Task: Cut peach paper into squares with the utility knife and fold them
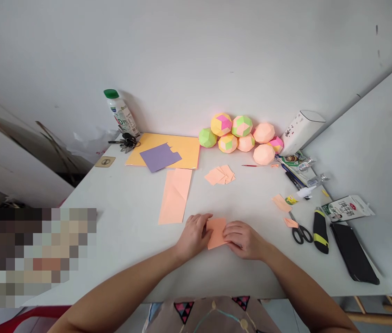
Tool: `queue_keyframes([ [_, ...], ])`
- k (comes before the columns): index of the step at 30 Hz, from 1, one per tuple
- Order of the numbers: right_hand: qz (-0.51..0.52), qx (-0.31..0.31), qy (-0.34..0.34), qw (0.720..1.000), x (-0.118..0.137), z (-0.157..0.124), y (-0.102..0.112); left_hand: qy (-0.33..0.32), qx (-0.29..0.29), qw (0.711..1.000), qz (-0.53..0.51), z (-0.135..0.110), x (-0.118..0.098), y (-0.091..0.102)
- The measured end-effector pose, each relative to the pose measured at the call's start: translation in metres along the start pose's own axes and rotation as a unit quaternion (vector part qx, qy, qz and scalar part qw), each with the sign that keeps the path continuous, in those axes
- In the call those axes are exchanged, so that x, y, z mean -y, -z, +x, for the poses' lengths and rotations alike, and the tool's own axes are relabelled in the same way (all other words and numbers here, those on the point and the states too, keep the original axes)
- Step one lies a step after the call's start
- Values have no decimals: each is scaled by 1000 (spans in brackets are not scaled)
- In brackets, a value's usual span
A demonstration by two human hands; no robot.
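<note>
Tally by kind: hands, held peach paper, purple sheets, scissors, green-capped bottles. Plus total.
Hands: 2 (left hand, right hand)
Held peach paper: 1
Purple sheet: 1
Scissors: 1
Green-capped bottle: 1
Total: 6

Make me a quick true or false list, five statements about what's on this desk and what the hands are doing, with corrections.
1. The left hand and right hand touch the same peach paper piece. True.
2. The scissors lie left of both hands. False: they lie to the right.
3. The purple paper overlaps the yellow-orange sheet. True.
4. The bottle has a red cap. False: it is green.
5. The paper balls are all one colour. False: several colours show.
</note>
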State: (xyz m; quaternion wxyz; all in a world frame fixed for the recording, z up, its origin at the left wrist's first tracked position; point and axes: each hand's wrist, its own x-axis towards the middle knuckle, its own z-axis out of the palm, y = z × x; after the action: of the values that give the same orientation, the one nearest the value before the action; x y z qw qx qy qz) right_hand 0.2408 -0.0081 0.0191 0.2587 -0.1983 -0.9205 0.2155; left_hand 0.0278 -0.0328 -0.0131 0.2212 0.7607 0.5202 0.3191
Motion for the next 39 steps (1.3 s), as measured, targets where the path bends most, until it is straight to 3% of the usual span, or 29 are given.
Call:
queue_keyframes([
  [7,38,40,-53,997,3,1,13,-152,12,982,108,0,-2,5],
  [14,70,26,-52,996,-1,-1,12,-199,66,967,144,-1,-3,8],
  [17,102,19,-86,991,-1,-2,10,-186,77,967,158,-2,-5,9],
  [21,136,-28,-197,971,0,-2,5,-143,94,970,172,-3,-8,14],
  [26,85,-90,-285,950,3,5,-9,-74,107,978,164,-2,-12,21],
  [31,-30,-136,-293,946,5,14,-25,-21,87,981,171,-3,-12,22],
  [39,-179,-108,-265,941,6,17,-38,9,79,975,209,-4,-15,26],
])
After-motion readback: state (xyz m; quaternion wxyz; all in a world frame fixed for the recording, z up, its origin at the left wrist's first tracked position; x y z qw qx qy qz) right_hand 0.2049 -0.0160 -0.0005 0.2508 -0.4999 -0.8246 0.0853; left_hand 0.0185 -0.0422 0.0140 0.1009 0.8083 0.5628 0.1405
